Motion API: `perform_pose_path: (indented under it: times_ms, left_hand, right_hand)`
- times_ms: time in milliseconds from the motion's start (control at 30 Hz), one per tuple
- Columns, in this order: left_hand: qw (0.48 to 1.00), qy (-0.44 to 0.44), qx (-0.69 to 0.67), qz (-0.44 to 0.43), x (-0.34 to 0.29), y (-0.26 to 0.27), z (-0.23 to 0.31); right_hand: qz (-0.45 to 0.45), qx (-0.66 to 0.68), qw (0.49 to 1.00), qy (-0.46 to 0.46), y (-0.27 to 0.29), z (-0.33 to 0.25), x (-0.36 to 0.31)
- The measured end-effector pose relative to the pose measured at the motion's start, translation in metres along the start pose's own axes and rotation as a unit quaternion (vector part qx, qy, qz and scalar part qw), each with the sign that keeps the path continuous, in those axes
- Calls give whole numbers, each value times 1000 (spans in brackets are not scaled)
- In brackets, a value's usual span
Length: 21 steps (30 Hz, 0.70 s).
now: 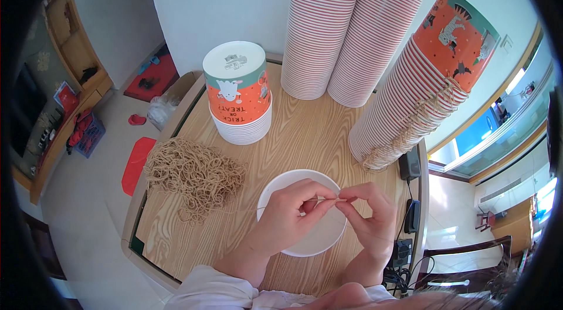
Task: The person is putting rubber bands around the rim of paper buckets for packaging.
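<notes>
My left hand (288,211) and my right hand (373,216) meet over a white round open container (271,188), thumbs and forefingers pinched close together. A thin piece of tan string (321,199) runs between their fingertips; the exact spot where they join is too small to make out. From the left hand a strand leads back toward a loose, tangled heap of tan string (193,175) on the left of the table. The container's inside is plain white and partly hidden by my hands.
Behind stand a short stack of upturned orange paper buckets (237,96) and two tall stacks (322,22). Another tall stack (404,93) rises at right, string loops (413,128) hanging along it. Black adapters (410,163) and cables line the wooden table's (293,134) right edge.
</notes>
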State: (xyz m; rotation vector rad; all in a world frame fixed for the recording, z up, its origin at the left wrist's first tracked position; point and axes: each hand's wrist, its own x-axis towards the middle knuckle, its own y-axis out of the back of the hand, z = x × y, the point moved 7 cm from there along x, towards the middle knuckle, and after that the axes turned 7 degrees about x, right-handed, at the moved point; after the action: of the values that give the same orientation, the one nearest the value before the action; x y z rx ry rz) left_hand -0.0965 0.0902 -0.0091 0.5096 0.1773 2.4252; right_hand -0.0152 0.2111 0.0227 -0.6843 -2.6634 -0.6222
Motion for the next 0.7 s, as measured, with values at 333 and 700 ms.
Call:
perform_pose_path:
  times_ms: [333, 700]
  left_hand:
    - [1000, -17, 1, 3, 0, 3, 2]
    - [999, -46, 20, 18, 1, 3, 10]
  right_hand:
    - [-11, -28, 998, 50, 0, -1, -1]
    - [-74, -92, 993, -8, 4, 19, -2]
